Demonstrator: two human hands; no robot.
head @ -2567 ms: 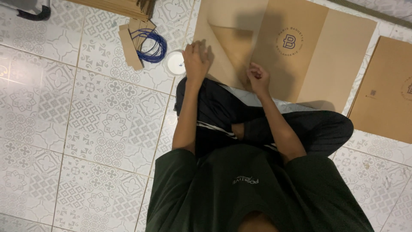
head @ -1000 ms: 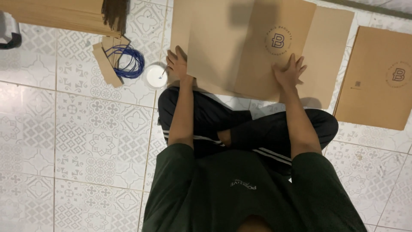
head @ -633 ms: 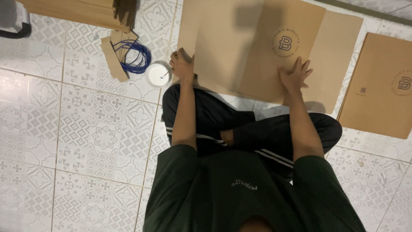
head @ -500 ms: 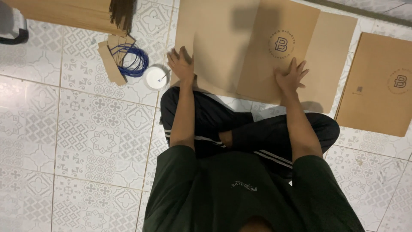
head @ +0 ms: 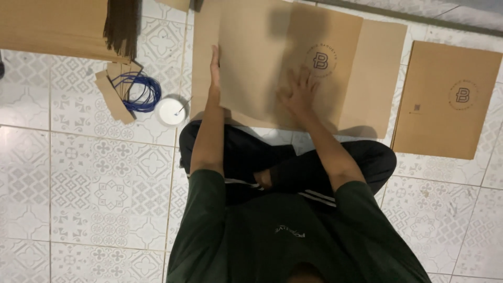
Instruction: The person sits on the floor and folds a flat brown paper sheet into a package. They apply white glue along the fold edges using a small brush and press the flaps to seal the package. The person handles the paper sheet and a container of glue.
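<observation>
I sit cross-legged on a patterned tile floor with a large flat brown cardboard sheet (head: 251,47) spread in front of my knees; it bears a round printed mark. My left hand (head: 214,65) lies flat along a fold near the sheet's left part, fingers stretched forward. My right hand (head: 299,91) rests palm-down with spread fingers on the sheet's middle, just below the mark. Neither hand grips anything.
A second folded brown cardboard piece (head: 448,99) lies on the right. On the left are a small white cup (head: 171,111), a coil of blue cord (head: 138,91) on cardboard strips (head: 111,97), and a stack of cardboard (head: 57,29).
My left hand has slid forward up the sheet's left fold. My right hand has moved left from the sheet's right part to its middle. The view has shifted slightly.
</observation>
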